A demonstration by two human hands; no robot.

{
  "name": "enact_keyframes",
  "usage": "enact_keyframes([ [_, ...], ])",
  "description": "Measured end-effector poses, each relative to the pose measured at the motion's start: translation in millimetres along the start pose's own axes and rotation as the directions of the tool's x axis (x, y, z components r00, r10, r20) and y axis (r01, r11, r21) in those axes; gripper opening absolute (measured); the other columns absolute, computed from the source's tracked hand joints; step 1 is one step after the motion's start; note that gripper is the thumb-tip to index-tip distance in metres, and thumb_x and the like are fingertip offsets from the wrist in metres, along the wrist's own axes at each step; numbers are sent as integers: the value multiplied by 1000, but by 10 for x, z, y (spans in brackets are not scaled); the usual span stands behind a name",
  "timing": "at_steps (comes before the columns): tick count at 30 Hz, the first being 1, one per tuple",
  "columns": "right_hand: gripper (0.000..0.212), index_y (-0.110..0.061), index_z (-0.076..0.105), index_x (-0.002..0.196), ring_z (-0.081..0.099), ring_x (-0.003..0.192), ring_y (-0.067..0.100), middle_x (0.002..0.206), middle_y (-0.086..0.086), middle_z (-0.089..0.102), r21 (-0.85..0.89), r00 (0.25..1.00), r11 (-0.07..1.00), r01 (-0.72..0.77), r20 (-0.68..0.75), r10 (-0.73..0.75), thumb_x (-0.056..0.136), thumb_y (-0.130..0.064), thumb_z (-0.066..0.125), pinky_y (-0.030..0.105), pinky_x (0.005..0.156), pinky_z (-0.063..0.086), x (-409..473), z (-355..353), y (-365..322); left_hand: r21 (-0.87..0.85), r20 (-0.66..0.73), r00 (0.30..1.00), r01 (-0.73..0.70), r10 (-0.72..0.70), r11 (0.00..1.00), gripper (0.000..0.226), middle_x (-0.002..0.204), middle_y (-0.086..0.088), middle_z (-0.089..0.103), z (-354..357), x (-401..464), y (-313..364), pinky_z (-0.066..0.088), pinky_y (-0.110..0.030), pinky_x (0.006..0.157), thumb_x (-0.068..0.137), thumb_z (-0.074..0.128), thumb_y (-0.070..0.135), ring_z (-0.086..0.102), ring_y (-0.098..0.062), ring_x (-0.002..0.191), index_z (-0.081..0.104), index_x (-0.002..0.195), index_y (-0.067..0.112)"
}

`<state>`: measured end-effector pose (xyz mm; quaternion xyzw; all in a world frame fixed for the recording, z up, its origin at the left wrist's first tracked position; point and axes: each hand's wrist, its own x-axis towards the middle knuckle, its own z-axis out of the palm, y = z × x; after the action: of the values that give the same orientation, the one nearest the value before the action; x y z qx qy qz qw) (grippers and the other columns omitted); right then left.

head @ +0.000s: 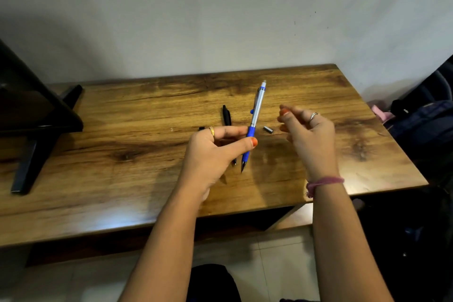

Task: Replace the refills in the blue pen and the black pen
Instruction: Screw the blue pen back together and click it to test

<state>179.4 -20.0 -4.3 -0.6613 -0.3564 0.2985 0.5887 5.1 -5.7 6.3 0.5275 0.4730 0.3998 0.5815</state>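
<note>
My left hand (pixel 215 147) pinches the blue pen (pixel 255 120) by its blue grip, between thumb and forefinger. The pen stands nearly upright above the table, tip down, with its silver barrel and white push button at the top. Behind my left hand the black pen (pixel 226 115) lies on the wooden table (pixel 122 135); its tip shows just below my thumb. My right hand (pixel 308 135) hovers to the right of the blue pen, fingers loosely curled, apart from it, with nothing seen in it. A small dark metal piece (pixel 268 129) lies on the table between the hands.
A black stand (pixel 36 115) with slanted legs occupies the table's left end. Dark bags (pixel 426 120) sit beside the table's right edge. A grey wall rises right behind the table. The tiled floor shows below the front edge.
</note>
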Motion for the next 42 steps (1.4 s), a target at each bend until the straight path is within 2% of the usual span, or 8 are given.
enact_keyframes([
  [5, 24, -19, 71, 110, 62, 95, 22, 103, 8, 67, -577, 990, 806, 128, 31, -134, 88, -27, 65, 32, 89, 47, 27, 97, 209, -136, 12, 993, 115, -114, 984, 24, 87, -2, 77, 8, 18, 16, 56, -36, 83, 63, 86, 16, 73, -17, 86, 78, 85, 25],
  [12, 21, -13, 71, 106, 53, 101, 31, 102, 12, 59, -762, 969, 609, 223, 104, -224, 92, -22, 58, 33, 85, 38, -7, 193, 230, -180, 34, 988, 154, -151, 972, 20, 86, -3, 77, 21, -5, 50, 56, -26, 74, 65, 85, 11, 74, -17, 83, 78, 80, 24],
  [15, 16, -12, 69, 101, 59, 98, 25, 102, 8, 64, -620, 982, 764, 180, 67, -177, 93, -15, 55, 32, 86, 44, -14, 177, 159, -177, 41, 987, 158, -154, 971, 21, 86, -3, 77, 17, -15, 63, 57, -27, 76, 64, 85, 12, 74, -17, 84, 78, 80, 24],
  [19, 8, -18, 62, 94, 59, 80, 8, 87, -5, 63, -79, 999, 996, 33, 7, -33, 95, -18, 55, 23, 71, 49, -47, 147, -102, -149, 81, 986, 160, -149, 976, 24, 87, -1, 77, 1, -25, 81, 57, -29, 75, 63, 85, 14, 73, -16, 84, 78, 81, 28],
  [21, 8, -20, 63, 89, 59, 72, 3, 81, -7, 64, 263, 994, 960, -96, 71, 80, 94, -20, 57, 18, 61, 48, -88, 126, -258, -128, 107, 984, 158, -145, 979, 24, 87, 0, 77, -3, -35, 90, 56, -24, 68, 61, 86, 16, 73, -15, 82, 78, 81, 27],
  [24, 5, -15, 64, 89, 64, 69, 6, 77, -4, 68, 588, 963, 765, -264, 203, 177, 91, -17, 60, 20, 58, 51, -142, 102, -424, -127, 142, 983, 133, -115, 983, 30, 85, 0, 77, -4, -54, 111, 56, -20, 63, 51, 86, 24, 73, -13, 77, 78, 80, 26],
  [31, 5, -19, 64, 92, 64, 74, 11, 76, -7, 69, 633, 944, 707, -316, 284, 167, 91, -20, 59, 29, 72, 48, -189, 78, -539, -123, 222, 973, 95, -66, 988, 28, 81, 0, 77, 1, -83, 112, 53, -16, 63, 53, 84, 17, 73, -11, 76, 78, 79, 22],
  [42, 9, -20, 67, 95, 63, 68, 7, 77, -8, 68, 569, 935, 757, -321, 318, 158, 90, -20, 60, 22, 60, 49, -183, 30, -532, -76, 236, 969, 88, -68, 993, 31, 84, -2, 77, -43, -93, 134, 54, -18, 66, 52, 84, 21, 73, -14, 81, 78, 81, 24],
])
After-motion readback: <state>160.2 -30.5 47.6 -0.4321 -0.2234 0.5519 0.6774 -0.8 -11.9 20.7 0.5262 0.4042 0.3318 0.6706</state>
